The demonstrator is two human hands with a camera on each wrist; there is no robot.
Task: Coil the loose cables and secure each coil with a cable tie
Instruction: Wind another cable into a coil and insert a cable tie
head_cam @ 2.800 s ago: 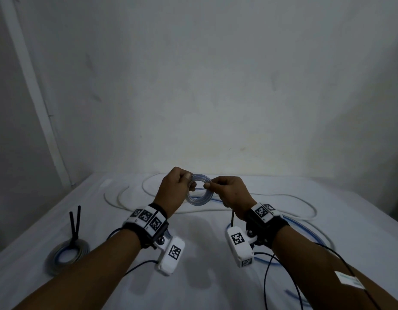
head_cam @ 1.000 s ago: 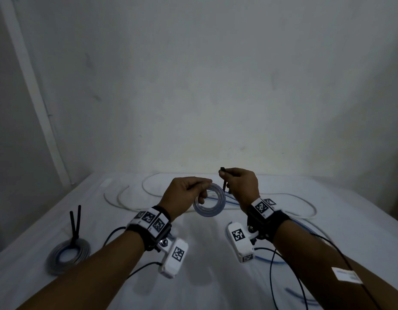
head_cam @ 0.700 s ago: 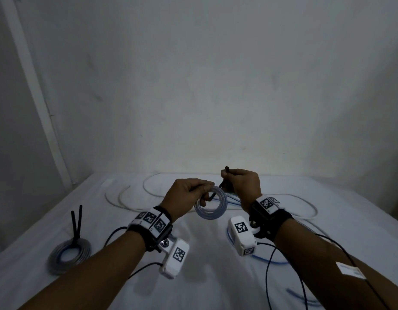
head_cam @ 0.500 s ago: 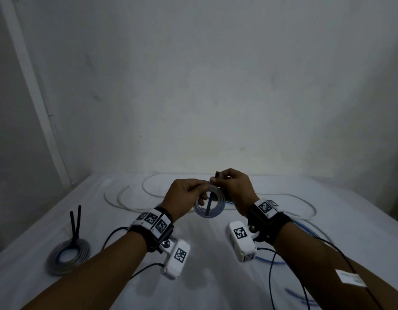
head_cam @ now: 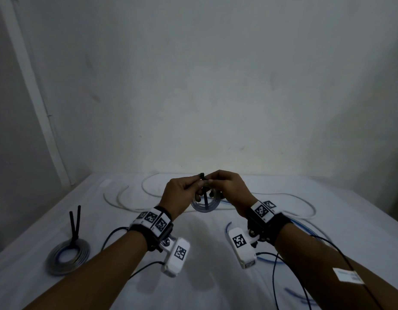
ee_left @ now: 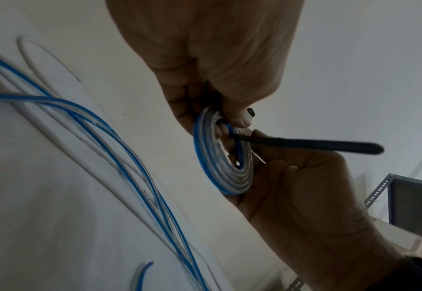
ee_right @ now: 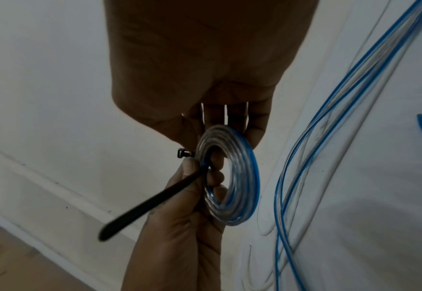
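Observation:
A small coil [head_cam: 206,205] of clear and blue cable hangs upright above the white table [head_cam: 204,276], between both hands. A black cable tie [head_cam: 206,196] runs through its middle. The tie's head [head_cam: 201,174] sticks up at the coil's top, and its tail points towards me. My left hand [head_cam: 194,184] pinches the coil's top, its thumb beside the tie's head [ee_left: 251,112]. From the other side, my right hand [head_cam: 213,181] pinches the same rim. The wrist views show the coil [ee_left: 220,163] [ee_right: 240,177] and the tie's tail [ee_left: 304,144] [ee_right: 150,204].
A finished grey coil [head_cam: 68,253] lies at the left with two black tie tails [head_cam: 74,222] standing up. Loose white cable [head_cam: 148,191] curves across the far side of the table. Loose blue cable [head_cam: 305,231] lies at the right. A wall stands close behind.
My right hand brought a black tie to the coil and passed its tail through the middle. Both hands' fingertips now meet at the coil's top.

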